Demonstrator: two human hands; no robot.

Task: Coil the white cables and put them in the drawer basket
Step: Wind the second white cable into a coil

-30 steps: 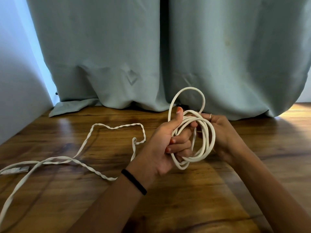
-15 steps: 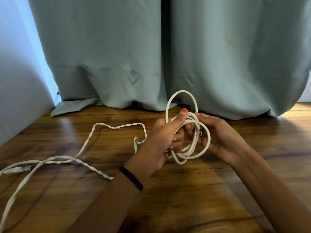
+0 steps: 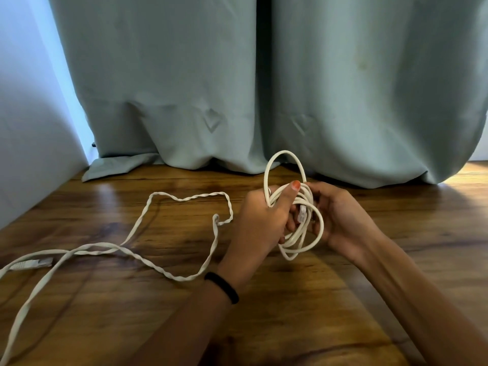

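Upright, the coiled cable (image 3: pixel 303 233) stands gripped by left hand (image 3: pixel 260 220) and right hand (image 3: pixel 339 220).

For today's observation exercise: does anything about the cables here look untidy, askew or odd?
Yes. One loop sticks up well above the coiled cable held in the left hand and right hand. A second, twisted cable sprawls uncoiled across the wooden surface, its plug lying loose at left.
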